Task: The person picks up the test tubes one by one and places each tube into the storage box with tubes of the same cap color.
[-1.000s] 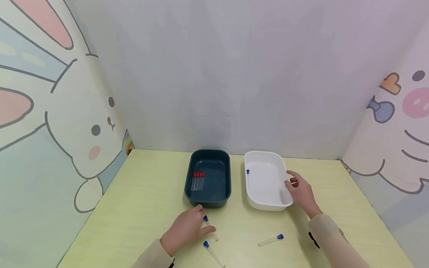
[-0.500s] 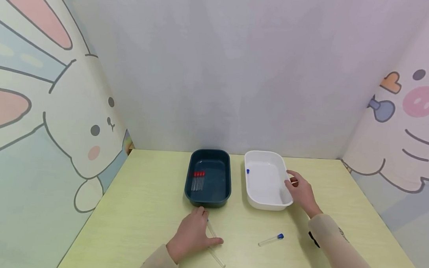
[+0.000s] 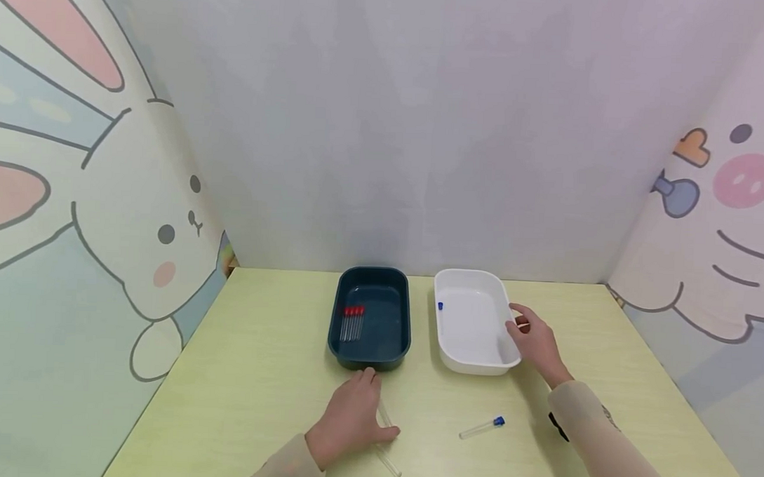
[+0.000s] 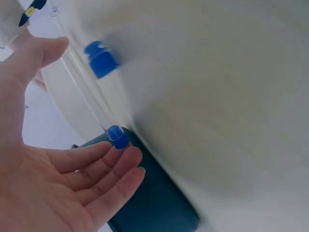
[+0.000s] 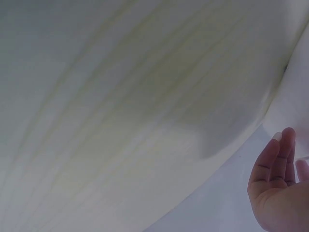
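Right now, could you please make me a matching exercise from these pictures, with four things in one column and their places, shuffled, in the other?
Column one:
1. Red-capped tubes
2. Right hand
3. Left hand
4. Lone blue-capped tube

Column two:
A. At the side rim of the white tray
B. On the table, apart from both hands
C. Inside the dark tray
D. Right by two other blue-capped tubes

Pairs: 1-C, 2-A, 3-D, 4-B.
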### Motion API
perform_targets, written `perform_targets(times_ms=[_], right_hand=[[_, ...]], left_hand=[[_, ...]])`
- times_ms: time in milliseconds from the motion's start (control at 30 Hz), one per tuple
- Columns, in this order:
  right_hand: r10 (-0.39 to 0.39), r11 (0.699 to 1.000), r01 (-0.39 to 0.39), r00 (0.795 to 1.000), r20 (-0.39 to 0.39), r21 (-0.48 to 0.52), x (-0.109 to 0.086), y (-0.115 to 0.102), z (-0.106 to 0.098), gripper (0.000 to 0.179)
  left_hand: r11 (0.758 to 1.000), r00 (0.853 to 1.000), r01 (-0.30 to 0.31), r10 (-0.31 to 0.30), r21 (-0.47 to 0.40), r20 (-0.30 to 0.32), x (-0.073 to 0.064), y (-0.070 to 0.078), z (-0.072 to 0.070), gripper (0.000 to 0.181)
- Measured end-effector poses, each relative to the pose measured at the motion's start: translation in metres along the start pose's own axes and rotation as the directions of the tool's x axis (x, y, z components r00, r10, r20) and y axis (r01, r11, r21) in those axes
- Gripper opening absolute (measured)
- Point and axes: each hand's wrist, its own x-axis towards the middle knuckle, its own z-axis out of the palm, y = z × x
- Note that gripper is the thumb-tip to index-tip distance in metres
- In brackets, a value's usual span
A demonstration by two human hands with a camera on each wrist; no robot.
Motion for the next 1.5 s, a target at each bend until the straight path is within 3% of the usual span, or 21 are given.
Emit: perform_targets(times_ms=[333,500,1033,1333,1500], right_hand=[[0.033,0.999,-0.034,0.999,0.015,0.006,-0.003,-0.003,-0.003,0.05],[0.035,0.999,-0.035,0.999,0.012,0.01,-0.004,-0.003,-0.004,0.05],[0.03,0.999,-0.03,1.0,0.01,0.034,-0.004,-0.004,0.001,0.049],[0.022,0.999,-0.022,1.0,-0.007,0.037,-0.004,-0.006,0.002,0.048],[0.036,0.998,-0.036,0.999,-0.006,0.046,-0.005,-0.006,0.002,0.048]], left_hand=[[0.991,0.995,-0.1,0.102,-0.085,0.02,0.009,0.021,-0.025,0.091],[0.984,0.989,-0.148,0.148,-0.096,-0.01,0.02,0.026,-0.037,0.09],[0.972,0.973,-0.215,0.205,-0.096,-0.107,0.07,0.035,-0.075,0.085],[0.961,0.964,-0.255,0.246,-0.102,-0.098,0.103,0.04,-0.086,0.088],[0.962,0.967,-0.249,0.241,-0.11,-0.079,0.12,0.043,-0.089,0.087]])
